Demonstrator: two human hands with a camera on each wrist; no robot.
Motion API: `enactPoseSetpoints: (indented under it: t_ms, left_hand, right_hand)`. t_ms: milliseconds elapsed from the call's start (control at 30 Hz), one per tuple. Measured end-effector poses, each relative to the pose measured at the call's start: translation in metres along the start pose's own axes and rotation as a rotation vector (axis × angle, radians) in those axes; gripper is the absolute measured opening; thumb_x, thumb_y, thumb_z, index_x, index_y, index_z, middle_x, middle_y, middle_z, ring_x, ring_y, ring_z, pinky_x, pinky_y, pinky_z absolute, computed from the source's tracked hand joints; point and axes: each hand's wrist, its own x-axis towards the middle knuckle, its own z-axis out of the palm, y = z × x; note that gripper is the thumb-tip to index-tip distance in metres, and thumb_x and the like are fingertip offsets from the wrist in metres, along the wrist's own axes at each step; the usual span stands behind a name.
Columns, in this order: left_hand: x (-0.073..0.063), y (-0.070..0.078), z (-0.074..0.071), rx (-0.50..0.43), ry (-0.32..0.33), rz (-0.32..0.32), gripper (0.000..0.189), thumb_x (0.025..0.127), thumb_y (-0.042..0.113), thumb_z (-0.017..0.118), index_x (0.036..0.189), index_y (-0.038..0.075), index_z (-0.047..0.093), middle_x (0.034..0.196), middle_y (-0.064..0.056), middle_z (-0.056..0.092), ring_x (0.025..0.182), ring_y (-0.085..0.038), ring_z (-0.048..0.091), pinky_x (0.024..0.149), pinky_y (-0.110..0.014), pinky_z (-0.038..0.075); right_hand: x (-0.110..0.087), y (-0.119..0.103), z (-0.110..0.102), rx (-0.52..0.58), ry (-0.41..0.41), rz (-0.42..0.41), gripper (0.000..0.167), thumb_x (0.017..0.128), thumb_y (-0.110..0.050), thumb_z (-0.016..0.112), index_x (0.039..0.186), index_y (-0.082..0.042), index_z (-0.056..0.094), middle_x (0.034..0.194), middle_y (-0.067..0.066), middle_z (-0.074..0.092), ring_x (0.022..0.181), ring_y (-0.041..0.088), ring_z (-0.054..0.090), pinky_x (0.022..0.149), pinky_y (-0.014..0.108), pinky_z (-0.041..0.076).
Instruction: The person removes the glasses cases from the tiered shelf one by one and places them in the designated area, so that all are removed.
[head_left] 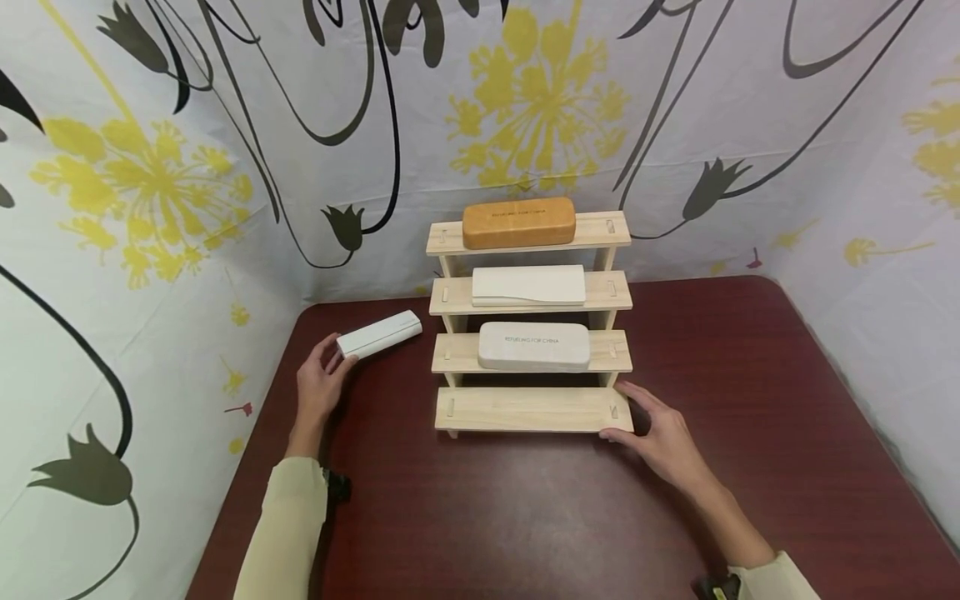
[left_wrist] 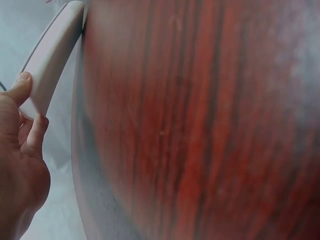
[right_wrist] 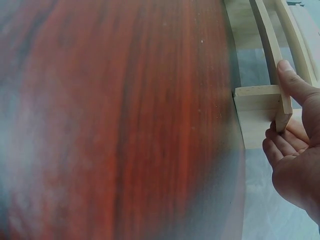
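Observation:
My left hand [head_left: 318,382] grips the near end of a white glasses case [head_left: 381,334] at the left of the table. In the left wrist view the thumb lies along one side of the glasses case [left_wrist: 52,55] and the fingers are on the other. At the right, my right hand [head_left: 663,437] pinches the end of the lowest step of a wooden tiered stand [head_left: 525,410]. The right wrist view shows the thumb on one face of that board [right_wrist: 283,102] and fingers curled beneath it. Nothing lies on this lowest step.
A tan case [head_left: 519,223] sits on the top step, a cream folded-flap case [head_left: 528,286] below it, and a white lettered case [head_left: 534,347] on the step under that. The dark red table [head_left: 540,508] meets patterned cloth walls [head_left: 315,167] behind and at both sides.

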Motion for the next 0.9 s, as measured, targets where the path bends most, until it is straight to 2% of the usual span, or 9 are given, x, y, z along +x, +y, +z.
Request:
enactPoseSetpoints:
  t_ms: [233, 500, 667, 900]
  left_hand:
    - [0.006, -0.005, -0.003, 0.042, -0.070, -0.059, 0.063, 0.095, 0.000, 0.078, 0.153, -0.003, 0.052, 0.154, -0.024, 0.053, 0.138, -0.039, 0.057, 0.108, -0.034, 0.052]
    - [0.010, -0.008, -0.005, 0.205, -0.121, -0.040, 0.064, 0.097, 0.004, 0.078, 0.154, -0.003, 0.050, 0.153, -0.028, 0.053, 0.134, -0.041, 0.060, 0.107, -0.046, 0.054]
    - [0.013, -0.009, -0.005, 0.304, -0.138, -0.022, 0.065, 0.098, 0.010, 0.079, 0.155, -0.002, 0.051, 0.151, -0.028, 0.055, 0.130, -0.042, 0.063, 0.111, -0.053, 0.051]
    - [0.018, -0.011, -0.004, 0.357, -0.172, -0.037, 0.065, 0.102, 0.014, 0.075, 0.158, -0.002, 0.046, 0.156, -0.027, 0.050, 0.132, -0.043, 0.060, 0.118, -0.056, 0.043]
  right_hand:
    - [0.000, -0.001, 0.000, -0.001, -0.004, 0.007, 0.079, 0.071, -0.015, 0.100, 0.140, 0.001, 0.065, 0.140, 0.023, 0.066, 0.127, 0.043, 0.064, 0.101, 0.012, 0.042]
    - [0.000, 0.000, -0.001, -0.005, -0.009, 0.013, 0.080, 0.072, -0.016, 0.100, 0.141, 0.001, 0.064, 0.140, 0.023, 0.066, 0.127, 0.043, 0.064, 0.101, 0.021, 0.047]
    - [-0.001, 0.000, 0.000, 0.001, -0.001, 0.008, 0.080, 0.071, -0.016, 0.100, 0.141, 0.001, 0.065, 0.140, 0.023, 0.066, 0.126, 0.043, 0.064, 0.101, 0.011, 0.042]
    - [-0.001, 0.001, 0.001, 0.011, 0.004, 0.004, 0.079, 0.071, -0.015, 0.100, 0.140, 0.001, 0.065, 0.140, 0.023, 0.066, 0.126, 0.044, 0.064, 0.101, 0.002, 0.033]
